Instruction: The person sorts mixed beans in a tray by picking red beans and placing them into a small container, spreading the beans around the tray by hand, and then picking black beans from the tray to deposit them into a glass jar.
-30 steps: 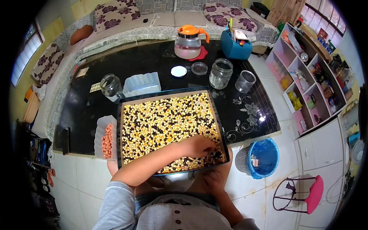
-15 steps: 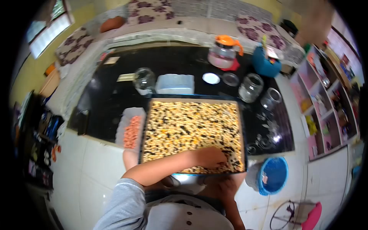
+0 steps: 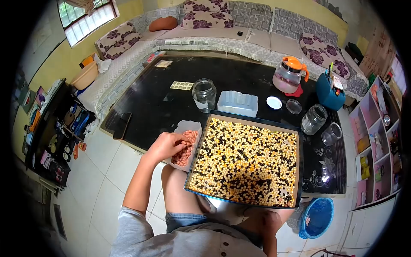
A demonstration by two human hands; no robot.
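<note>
My left hand reaches into a translucent plastic container of pink peanuts. Its fingers are pinched together among the peanuts, and their tips are partly hidden. Beside that container, a shallow rectangular tray lies across my lap and the table edge. Yellow corn kernels mixed with black beans cover its bottom, thinner at the lower right corner. Below the tray, my right hand rests on my right thigh with its fingers curled in; whatever may be inside is hidden.
On the black table stand a glass jar, an empty plastic container, lids, more jars, an orange-topped pitcher and a teal holder. A phone lies left. A blue-lined bin stands right.
My left hand has moved from the tray's lower right corner to the peanut container on the left. My right hand stays low by my thigh. The view has shifted.
</note>
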